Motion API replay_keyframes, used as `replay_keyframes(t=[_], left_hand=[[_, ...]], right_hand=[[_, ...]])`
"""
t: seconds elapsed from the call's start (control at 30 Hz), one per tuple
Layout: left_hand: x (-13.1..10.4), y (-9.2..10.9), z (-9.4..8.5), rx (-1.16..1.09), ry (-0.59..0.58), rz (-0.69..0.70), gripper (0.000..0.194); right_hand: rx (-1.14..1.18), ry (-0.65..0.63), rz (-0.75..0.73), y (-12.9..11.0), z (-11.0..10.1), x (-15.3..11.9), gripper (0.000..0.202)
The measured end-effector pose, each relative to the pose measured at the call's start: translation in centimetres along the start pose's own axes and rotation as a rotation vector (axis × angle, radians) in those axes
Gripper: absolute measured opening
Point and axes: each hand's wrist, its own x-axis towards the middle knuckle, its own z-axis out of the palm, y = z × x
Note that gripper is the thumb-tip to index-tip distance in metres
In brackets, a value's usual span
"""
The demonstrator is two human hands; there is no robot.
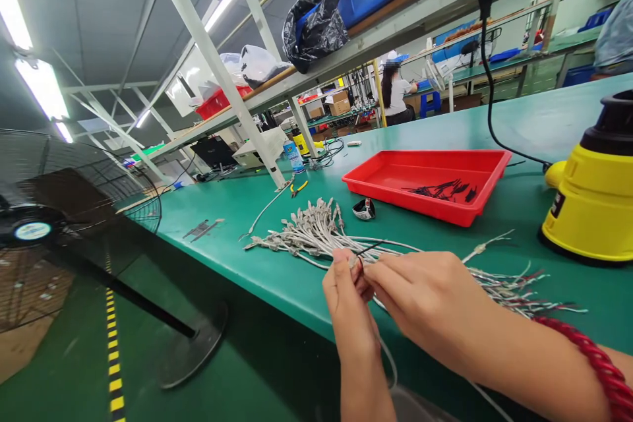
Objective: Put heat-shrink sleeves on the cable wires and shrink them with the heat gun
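My left hand (349,297) is pinched around the end of a grey cable (388,353) that hangs down below it. Against it, my right hand (425,290) has its fingers closed at the same end, where a thin black strip (370,248) sticks out; what exactly each fingertip grips is partly hidden. Just beyond both hands lies a bundle of grey cables (316,227) with connectors at the left and bare wire ends at the right. A red tray (425,171) behind it holds black strips (445,190).
A yellow and black machine (588,198) stands at the right, its black cord rising to the shelf. Yellow-handled pliers (299,189) and a small black object (364,209) lie beyond the bundle. A fan (34,231) stands left. Another person (394,95) sits far back.
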Motion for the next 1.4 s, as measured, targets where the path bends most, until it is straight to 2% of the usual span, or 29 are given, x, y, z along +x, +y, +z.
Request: replay_keyframes(t=[0.13,0.23,0.37,0.43,0.5,0.57,0.67,0.77,0.83,0.9,0.97,1.03,1.1,1.2,1.27,1.33,1.4], left_hand=[[-0.1,-0.3,-0.4,0.193,-0.036,0.077,0.055],[-0.3,0.1,-0.8,0.272,-0.2,0.192,0.052],[-0.4,1.1,-1.3,0.401,-0.364,0.221,0.042],[-0.6,1.3,-1.5,0.486,-0.375,0.286,0.039],[-0.8,1.1,-1.4,0.524,-0.332,0.385,0.044],[-1.1,0.7,-1.2,0.5,-0.266,0.425,0.047],[-1.4,0.0,-0.8,0.376,-0.175,0.361,0.049],[-1.2,0.1,-0.4,0.22,-0.075,0.315,0.053],[-1.0,0.6,-0.3,0.105,-0.072,0.283,0.057],[-0.8,1.3,-0.4,0.006,-0.148,0.206,0.059],[-0.7,1.6,-0.6,-0.036,-0.215,0.135,0.057],[-0.7,1.5,-0.9,-0.012,-0.222,0.116,0.051],[-0.8,1.0,-1.2,0.063,-0.168,0.141,0.045],[-1.4,0.1,-1.4,0.183,-0.009,0.22,0.031],[-1.8,-0.3,-1.4,0.23,0.082,0.267,0.029],[-2.0,-0.5,-1.3,0.253,0.113,0.302,0.035],[-2.0,-0.5,-1.2,0.271,0.09,0.319,0.04]], right_hand=[[-0.25,-0.039,-0.197,-0.1,-0.4,-0.1,0.029],[-0.256,-0.077,-0.239,0.0,-1.0,-0.1,0.029],[-0.095,-0.142,-0.177,1.1,-1.7,0.3,0.017],[0.028,-0.175,-0.094,1.7,-1.9,0.7,0.014],[0.181,-0.215,0.021,1.8,-2.1,1.1,0.015],[0.338,-0.238,0.165,1.3,-2.2,1.5,0.016],[0.513,-0.204,0.399,0.3,-2.3,1.8,0.018],[0.539,-0.2,0.608,0.2,-2.7,2.1,0.038],[0.554,-0.258,0.72,0.9,-3.1,2.4,0.051],[0.683,-0.294,0.805,1.6,-3.3,2.8,0.05],[0.898,-0.274,0.871,1.9,-3.3,3.1,0.036],[1.087,-0.235,0.923,1.8,-2.9,3.2,0.023],[1.196,-0.202,0.959,1.4,-2.6,3.2,0.026],[1.278,-0.151,0.972,0.8,-2.4,3.1,0.026],[1.331,-0.162,0.977,0.5,-2.5,3.1,0.022],[1.396,-0.182,1.0,0.3,-2.5,3.2,0.016],[1.454,-0.173,1.036,0.2,-2.5,3.2,0.016]])
